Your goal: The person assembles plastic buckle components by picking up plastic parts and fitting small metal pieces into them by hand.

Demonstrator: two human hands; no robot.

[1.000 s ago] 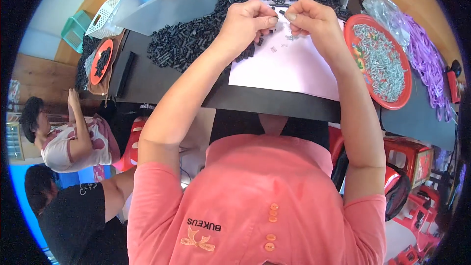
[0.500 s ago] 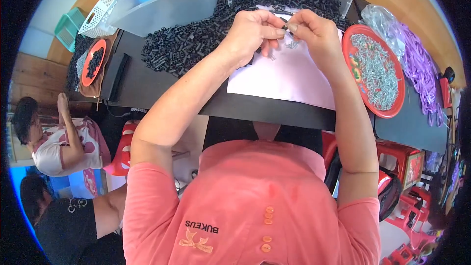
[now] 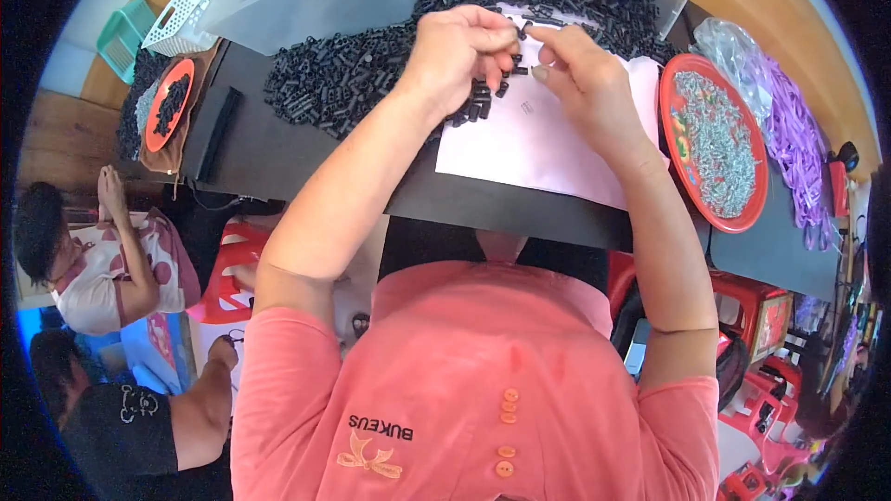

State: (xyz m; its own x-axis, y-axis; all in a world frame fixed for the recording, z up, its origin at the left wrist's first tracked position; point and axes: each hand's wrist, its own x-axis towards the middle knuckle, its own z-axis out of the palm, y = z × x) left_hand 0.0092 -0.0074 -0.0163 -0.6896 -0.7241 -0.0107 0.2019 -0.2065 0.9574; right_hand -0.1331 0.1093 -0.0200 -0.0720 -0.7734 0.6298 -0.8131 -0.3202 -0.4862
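1. Left hand (image 3: 455,54): fingertips close together at a small black piece (image 3: 522,30) between the hands; cannot tell if gripping.
2. Right hand (image 3: 594,83): thumb and forefinger parted over the pale sheet (image 3: 520,153).
3. Black pile (image 3: 339,79) left, red plate (image 3: 738,224) of silvery parts (image 3: 722,144) right, probably for easy reach.

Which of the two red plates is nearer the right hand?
The larger plate, to the right of the right hand, heaped with silvery pieces; the smaller plate, far left, holds black pieces.
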